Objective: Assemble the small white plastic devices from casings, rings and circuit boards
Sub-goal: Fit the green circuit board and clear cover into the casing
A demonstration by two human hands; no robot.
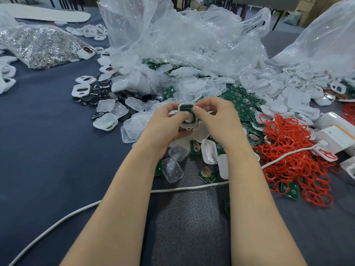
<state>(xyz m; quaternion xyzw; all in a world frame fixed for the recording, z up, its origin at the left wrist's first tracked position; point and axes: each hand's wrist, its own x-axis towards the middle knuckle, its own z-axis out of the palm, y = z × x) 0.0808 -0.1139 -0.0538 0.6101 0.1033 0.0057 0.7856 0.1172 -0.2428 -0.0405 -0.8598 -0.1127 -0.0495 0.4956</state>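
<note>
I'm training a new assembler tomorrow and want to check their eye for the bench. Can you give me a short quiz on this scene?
1. True or false: the left hand and right hand together hold one white casing with a green circuit board in it.
2. The pile of red rings lies: A) on the person's left, B) on the person's right, C) in the left hand.
3. Fill in: a white ___ snakes across the dark table.
Key: 1 true; 2 B; 3 cable.
</note>
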